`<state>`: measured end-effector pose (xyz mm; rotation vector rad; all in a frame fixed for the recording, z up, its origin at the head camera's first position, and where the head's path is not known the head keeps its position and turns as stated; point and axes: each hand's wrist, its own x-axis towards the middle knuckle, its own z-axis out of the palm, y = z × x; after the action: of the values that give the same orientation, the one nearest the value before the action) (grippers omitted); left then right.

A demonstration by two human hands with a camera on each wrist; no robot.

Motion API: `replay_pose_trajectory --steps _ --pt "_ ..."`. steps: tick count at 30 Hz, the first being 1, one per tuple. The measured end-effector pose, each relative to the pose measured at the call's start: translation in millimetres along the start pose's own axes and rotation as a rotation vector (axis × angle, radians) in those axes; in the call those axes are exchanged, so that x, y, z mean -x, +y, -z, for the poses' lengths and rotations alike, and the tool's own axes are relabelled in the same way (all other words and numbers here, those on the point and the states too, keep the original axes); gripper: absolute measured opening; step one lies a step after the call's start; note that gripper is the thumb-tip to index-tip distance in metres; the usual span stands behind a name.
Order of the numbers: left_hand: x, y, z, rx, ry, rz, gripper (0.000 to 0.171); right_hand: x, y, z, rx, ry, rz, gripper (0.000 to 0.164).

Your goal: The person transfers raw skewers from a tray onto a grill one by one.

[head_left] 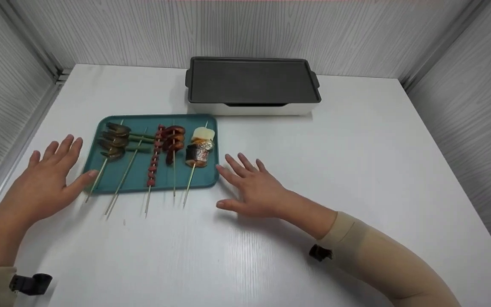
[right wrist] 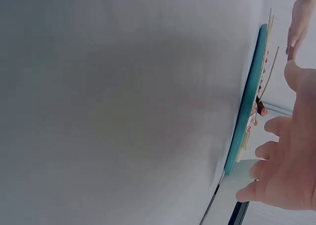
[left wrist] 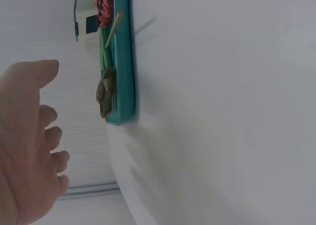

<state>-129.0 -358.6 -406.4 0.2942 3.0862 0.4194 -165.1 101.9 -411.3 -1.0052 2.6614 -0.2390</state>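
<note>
A teal tray (head_left: 139, 175) lies left of the table's middle with several skewers across it. From left to right these are a dark brown skewer (head_left: 115, 143), green stalks (head_left: 140, 137) on sticks, a thin red beaded skewer (head_left: 154, 157), a reddish-brown skewer (head_left: 174, 140) and a thick mixed skewer (head_left: 198, 149) with a white piece on top. My left hand (head_left: 49, 183) is spread beside the tray's left edge, its thumb near the tray corner. To the right of the tray, my right hand (head_left: 256, 192) is spread too, holding nothing. Whether either hand touches the tray is unclear.
Behind the tray stands a white grill with a flat black plate (head_left: 249, 81), near the back wall. The stick ends jut over the tray's front edge. Pale wood-grain panels (head_left: 463, 64) enclose the white table (head_left: 335, 162) at the back and sides.
</note>
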Motion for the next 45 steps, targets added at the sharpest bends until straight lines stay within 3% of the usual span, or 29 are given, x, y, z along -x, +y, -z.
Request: replay_pose_trajectory --steps 6,12,26,45 --pt "6.4 -24.7 -0.6 0.012 -0.142 -0.016 0.082 -10.1 -10.6 -2.0 0.036 -0.055 0.029 0.092" --pt "7.7 -34.2 0.1 0.024 -0.233 -0.008 0.081 -19.1 -20.9 -4.3 0.037 -0.094 0.043 0.091" --pt "2.6 -42.4 3.0 0.015 -0.281 -0.04 0.079 -24.6 -30.2 -3.4 0.011 -0.102 0.008 0.089" --pt "-4.4 -34.8 -7.8 0.028 -0.295 -0.128 0.08 -11.6 -17.8 -3.7 -0.01 -0.097 -0.028 0.09"
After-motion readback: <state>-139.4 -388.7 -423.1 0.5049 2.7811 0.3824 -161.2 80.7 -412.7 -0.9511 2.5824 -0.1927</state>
